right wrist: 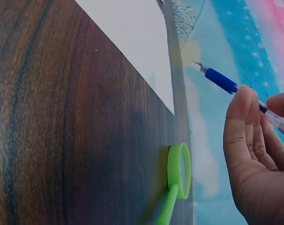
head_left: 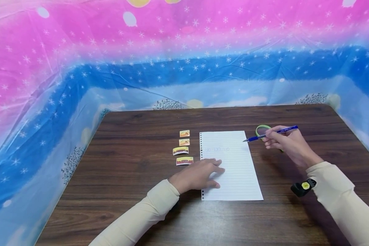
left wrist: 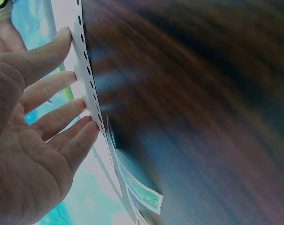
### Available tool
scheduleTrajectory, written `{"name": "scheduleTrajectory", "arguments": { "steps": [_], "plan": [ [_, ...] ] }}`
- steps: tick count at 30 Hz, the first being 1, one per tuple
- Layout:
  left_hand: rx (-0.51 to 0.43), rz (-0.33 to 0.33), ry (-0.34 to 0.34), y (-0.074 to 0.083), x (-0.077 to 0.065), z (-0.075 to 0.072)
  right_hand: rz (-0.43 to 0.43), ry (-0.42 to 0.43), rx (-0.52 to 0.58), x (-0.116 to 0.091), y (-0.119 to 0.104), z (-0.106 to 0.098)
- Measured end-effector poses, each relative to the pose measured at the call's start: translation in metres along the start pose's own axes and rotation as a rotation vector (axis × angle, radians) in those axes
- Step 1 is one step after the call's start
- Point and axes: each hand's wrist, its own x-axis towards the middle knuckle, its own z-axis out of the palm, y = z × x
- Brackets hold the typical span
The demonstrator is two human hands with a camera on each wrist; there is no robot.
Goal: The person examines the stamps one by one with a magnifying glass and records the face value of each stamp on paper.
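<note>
A sheet of lined paper (head_left: pixel 230 171) with punched holes down its left edge lies on the table, with faint handwritten figures in its upper part. My left hand (head_left: pixel 200 174) rests on the sheet's left side, fingers spread; the left wrist view shows its fingertips (left wrist: pixel 92 129) at the punched edge. Between the thumb and fingers of my right hand (head_left: pixel 287 143) is a blue pen (right wrist: pixel 221 81), its tip above the paper's right edge and apart from it. Under that hand lies a green-rimmed magnifying glass (right wrist: pixel 179 171), partly hidden in the head view.
Left of the paper, several small stamps form a column: two orange ones (head_left: pixel 184 142) above two yellow and red ones (head_left: pixel 184 161). The brown wooden table (head_left: pixel 126 153) ends at a pink and blue patterned cloth (head_left: pixel 172 68) behind and at the sides.
</note>
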Motion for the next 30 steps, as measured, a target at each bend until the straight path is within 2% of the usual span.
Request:
{"name": "scheduleTrajectory", "arguments": {
  "steps": [2,7,13,19,24,30],
  "plan": [
    [-0.001,0.002,0.0,0.0,0.0,0.0,0.008,-0.006,0.004,0.001,0.0,0.002],
    [-0.002,0.003,-0.003,0.0,0.0,-0.001,-0.007,-0.001,-0.101,0.003,0.003,0.007],
    [0.0,0.007,-0.001,0.0,0.0,-0.001,-0.022,-0.068,-0.019,0.009,0.009,0.013],
    [-0.002,-0.001,-0.007,0.0,-0.001,-0.001,-0.037,-0.05,-0.149,0.011,0.016,0.021],
    [0.001,0.0,-0.007,0.001,-0.001,-0.001,-0.006,-0.061,-0.116,0.012,0.019,0.029],
    [0.003,0.012,-0.003,0.001,-0.001,-0.002,-0.018,-0.068,-0.218,0.015,0.022,0.034]
  ]
}}
